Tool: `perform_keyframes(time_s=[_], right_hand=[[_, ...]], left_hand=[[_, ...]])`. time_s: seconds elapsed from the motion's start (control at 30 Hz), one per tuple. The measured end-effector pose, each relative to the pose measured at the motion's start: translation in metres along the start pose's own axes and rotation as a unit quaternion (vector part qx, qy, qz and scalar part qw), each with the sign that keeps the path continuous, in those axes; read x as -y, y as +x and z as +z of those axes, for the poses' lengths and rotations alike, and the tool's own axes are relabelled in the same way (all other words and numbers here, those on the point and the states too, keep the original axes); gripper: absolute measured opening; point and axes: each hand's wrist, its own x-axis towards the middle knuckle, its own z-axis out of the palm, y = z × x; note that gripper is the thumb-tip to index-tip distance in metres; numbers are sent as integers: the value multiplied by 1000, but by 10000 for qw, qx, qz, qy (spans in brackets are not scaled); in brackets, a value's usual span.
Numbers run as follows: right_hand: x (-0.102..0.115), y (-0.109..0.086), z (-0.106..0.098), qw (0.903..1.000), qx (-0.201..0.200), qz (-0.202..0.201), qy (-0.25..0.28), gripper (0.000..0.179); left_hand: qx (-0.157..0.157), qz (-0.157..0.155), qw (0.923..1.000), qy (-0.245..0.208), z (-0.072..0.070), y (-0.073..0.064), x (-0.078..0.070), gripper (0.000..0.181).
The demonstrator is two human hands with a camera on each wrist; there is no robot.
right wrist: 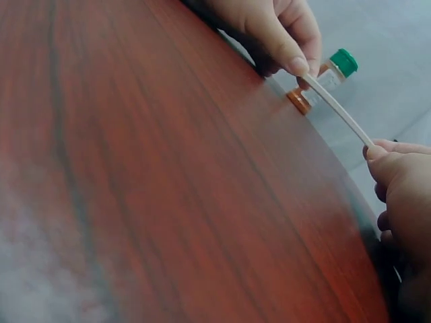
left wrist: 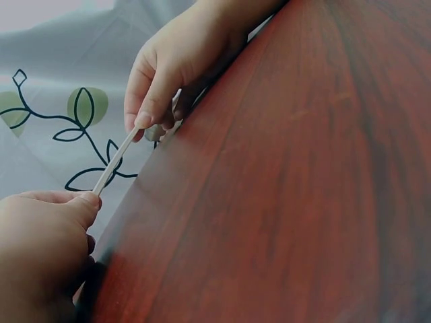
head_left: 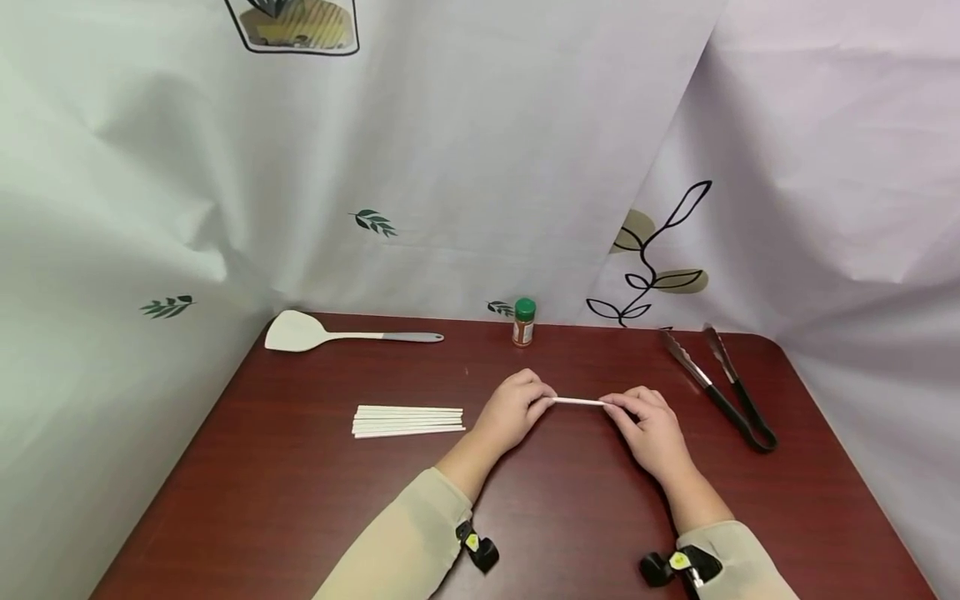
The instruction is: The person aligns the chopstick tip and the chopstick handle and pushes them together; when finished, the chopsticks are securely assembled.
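A thin white stick is held level above the table's middle, one end in each hand. My left hand pinches its left end between thumb and fingers; my right hand pinches the other end the same way. In the right wrist view the stick looks slightly bowed between the fingertips. The left wrist view shows both pinches too, with the stick running between them. To the left of my left hand, several similar white sticks lie side by side on the table.
A white spatula with a grey handle end lies at the back left. The green-capped spice jar stands at the back edge. Black-handled metal tongs lie spread at the right. Behind the dark red table hangs a white patterned cloth.
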Motion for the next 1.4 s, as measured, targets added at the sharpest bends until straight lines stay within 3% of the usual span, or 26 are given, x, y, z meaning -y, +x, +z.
perform_keyframes(time_s=[0.4,0.57,0.67,0.8,1.03,1.17,1.4], right_hand=[[-2,2,-1,10000,68,4,44,17],[-8,3,-7,9984,-311,465,76,15],[-11,3,-10,9975,-364,590,104,16],[-13,2,-9,9991,-221,362,35,17],[-17,1,-8,9992,-209,-57,-341,19],[-23,3,-13,9986,-249,-60,-463,20],[-32,4,-25,9976,-134,61,-682,18]], left_hand=[[7,-185,9998,-108,0,0,2,8],[-287,-560,9974,-353,0,-1,5,6],[-349,-622,9966,-404,0,-3,7,5],[-291,-520,9979,-239,1,-5,8,6],[-501,-500,9970,321,0,-7,9,8],[-617,-675,9943,546,0,-7,10,7],[-540,-846,9894,1049,3,0,9,5]])
